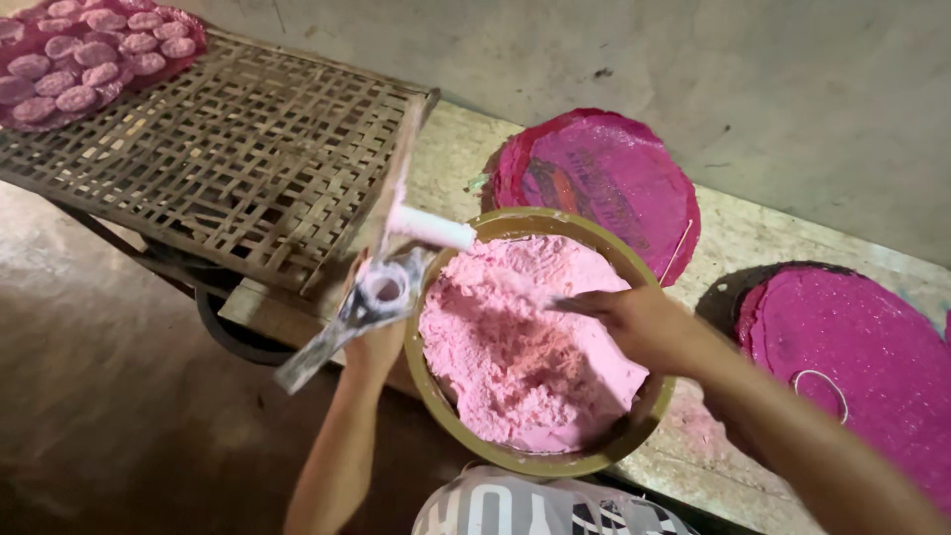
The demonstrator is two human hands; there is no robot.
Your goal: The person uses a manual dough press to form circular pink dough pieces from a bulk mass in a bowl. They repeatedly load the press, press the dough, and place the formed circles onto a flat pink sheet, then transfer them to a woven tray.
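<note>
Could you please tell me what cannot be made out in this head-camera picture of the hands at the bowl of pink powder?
- Right hand: fingertips blurred against the pink powder; a held tool cannot be confirmed.
- Left hand: largely hidden behind the metal mould tool.
- Bowl: its bottom is covered by powder.
- Pink cakes on the woven rack: cut off by the top left edge.
- Right magenta disc: cut off by the right edge.

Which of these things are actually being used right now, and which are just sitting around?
In use:
left hand holding a metal press mould with a white handle
right hand dipping into the pink dough
olive bowl holding the dough

Sitting around:
woven bamboo tray
pink pressed cakes on its far corner
two magenta round lids on the bench
</note>
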